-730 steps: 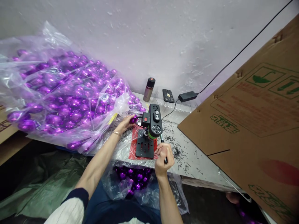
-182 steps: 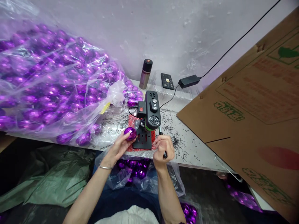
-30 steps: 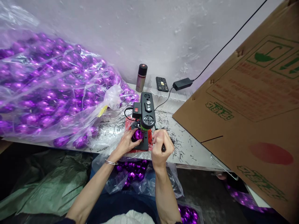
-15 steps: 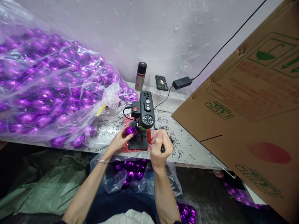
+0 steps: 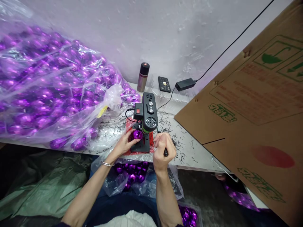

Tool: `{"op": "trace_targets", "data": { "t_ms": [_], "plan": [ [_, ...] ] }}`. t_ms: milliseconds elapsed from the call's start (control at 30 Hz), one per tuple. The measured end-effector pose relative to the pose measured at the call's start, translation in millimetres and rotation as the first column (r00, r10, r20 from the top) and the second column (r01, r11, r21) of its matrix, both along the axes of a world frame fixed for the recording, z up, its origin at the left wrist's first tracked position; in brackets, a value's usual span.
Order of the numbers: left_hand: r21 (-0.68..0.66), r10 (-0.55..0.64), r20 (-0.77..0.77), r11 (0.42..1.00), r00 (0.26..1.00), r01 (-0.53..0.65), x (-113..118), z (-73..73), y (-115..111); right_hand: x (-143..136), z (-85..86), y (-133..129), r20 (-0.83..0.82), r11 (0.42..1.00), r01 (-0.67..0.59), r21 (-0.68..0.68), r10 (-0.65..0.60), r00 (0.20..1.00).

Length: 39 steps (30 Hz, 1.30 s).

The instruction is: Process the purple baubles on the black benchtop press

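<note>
Here, hands (image 5: 123,144) grip ball (image 5: 137,135) and lever (image 5: 166,153) near umbrella-printed carton (image 5: 246,126).

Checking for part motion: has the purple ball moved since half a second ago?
Yes: the purple ball, held by the left hand, has shifted picture-right, farther over the black base plate.

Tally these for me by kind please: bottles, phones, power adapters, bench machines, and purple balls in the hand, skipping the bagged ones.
Bottle: 1
Phone: 1
Power adapter: 1
Black machine: 1
Purple ball, held in the left hand: 1
Total: 5
</note>
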<state>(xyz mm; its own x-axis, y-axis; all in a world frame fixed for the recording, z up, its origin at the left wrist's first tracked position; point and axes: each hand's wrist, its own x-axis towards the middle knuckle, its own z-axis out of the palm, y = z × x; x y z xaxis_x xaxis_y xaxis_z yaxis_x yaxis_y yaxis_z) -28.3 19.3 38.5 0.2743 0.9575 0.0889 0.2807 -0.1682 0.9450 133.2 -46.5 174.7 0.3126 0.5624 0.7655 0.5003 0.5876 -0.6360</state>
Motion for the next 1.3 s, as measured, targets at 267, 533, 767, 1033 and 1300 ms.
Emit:
{"op": "trace_targets", "data": {
  "t_ms": [267,533,767,1033,1300],
  "plan": [
    [0.285,-0.005,-0.271,0.955,0.962,0.085,8,1.6,-3,1,-1.3,-1,0.015,1.0,0.009,-0.003,-0.009,1.0],
    [0.265,-0.029,-0.242,0.96,0.97,0.095,17,0.9,1,1,-2.0,-3,0.018,1.0,0.017,-0.01,-0.017,1.0],
    [0.268,0.005,-0.147,0.963,0.989,0.035,18,-12.0,-5,1,-5.2,-4,0.016,1.0,0.016,-0.002,-0.016,1.0],
    [0.296,0.006,-0.088,0.955,0.996,0.021,26,-22.6,-3,1,-10.4,-6,0.027,0.998,0.053,-0.017,-0.053,0.998],
    [0.293,0.029,-0.068,0.956,0.997,-0.007,27,-25.1,-4,0,-60.6,-7,0.012,0.997,0.039,0.062,-0.04,0.999]
  ]
}}
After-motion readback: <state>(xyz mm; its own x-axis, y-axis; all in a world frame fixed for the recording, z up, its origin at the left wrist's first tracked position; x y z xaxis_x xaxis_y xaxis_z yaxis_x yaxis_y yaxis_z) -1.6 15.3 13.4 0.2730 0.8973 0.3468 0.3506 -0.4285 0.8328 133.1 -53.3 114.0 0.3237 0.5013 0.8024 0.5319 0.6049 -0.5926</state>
